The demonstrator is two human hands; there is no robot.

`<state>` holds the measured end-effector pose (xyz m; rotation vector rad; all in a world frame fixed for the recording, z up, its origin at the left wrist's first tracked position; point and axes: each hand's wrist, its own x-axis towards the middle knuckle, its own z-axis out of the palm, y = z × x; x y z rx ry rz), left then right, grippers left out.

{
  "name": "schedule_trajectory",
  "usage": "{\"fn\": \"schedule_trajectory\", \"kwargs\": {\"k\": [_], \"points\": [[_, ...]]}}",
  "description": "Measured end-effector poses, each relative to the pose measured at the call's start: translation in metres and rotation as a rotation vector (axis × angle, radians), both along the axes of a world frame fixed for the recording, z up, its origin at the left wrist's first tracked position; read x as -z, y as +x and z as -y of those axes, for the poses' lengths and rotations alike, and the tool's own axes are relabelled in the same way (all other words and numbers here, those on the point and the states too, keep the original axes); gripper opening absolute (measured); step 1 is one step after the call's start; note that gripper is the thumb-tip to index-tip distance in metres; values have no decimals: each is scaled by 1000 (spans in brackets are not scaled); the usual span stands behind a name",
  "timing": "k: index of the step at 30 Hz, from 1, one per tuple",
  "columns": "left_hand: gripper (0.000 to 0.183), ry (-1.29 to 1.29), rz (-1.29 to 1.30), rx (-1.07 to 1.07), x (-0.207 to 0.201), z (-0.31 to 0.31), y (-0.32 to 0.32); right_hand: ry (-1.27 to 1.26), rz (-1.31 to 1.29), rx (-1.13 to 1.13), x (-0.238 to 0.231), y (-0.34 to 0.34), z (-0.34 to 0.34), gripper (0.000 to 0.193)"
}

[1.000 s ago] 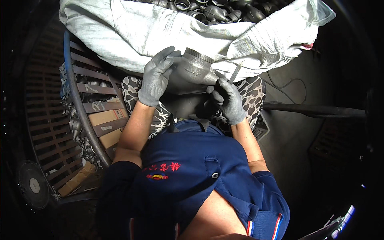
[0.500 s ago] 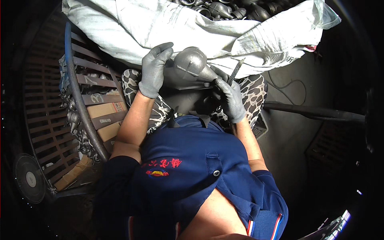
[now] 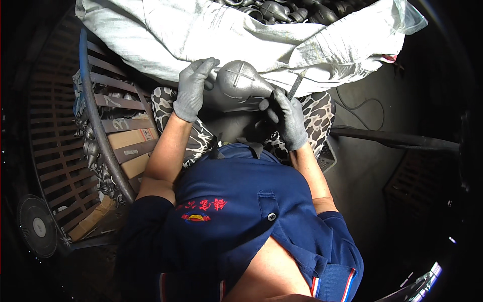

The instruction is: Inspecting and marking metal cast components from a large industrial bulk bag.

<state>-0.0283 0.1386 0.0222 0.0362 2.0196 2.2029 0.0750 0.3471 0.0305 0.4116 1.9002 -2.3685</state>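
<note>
Casting (image 3: 241,80) between gloved hands, left hand (image 3: 193,88) grip, right hand (image 3: 287,118) perhaps gripping file (image 3: 296,85)

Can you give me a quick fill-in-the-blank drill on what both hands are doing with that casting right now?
1. Both hands wear ____ gloves.
2. The left hand steadies the rounded metal casting, whose face bears a raised ____ mark.
3. The right hand holds a thin ____ against the casting.
4. More castings lie in the white ____ behind.

Missing: grey; cross; file; sack
</note>
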Motion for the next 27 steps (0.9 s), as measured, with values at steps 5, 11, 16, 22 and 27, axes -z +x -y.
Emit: {"fn": "schedule_trajectory", "kwargs": {"k": [5, 11, 16, 22, 27], "points": [[34, 51, -3, 83, 2, 2, 0, 97, 83, 23, 3, -3, -3, 60], [33, 76, 9, 130, -2, 0, -1, 69, 69, 24, 7, 0, -5, 49], [31, 80, 45, 174, 11, 6, -4, 92, 82, 49, 14, -1, -5, 55], [30, 84, 85, 180, 20, 8, -6, -5, 18, 75, 10, -1, -5, 38], [29, 133, 126, 134, 26, 5, -7, 9, -17, 17, 7, 2, -6, 39]]}}
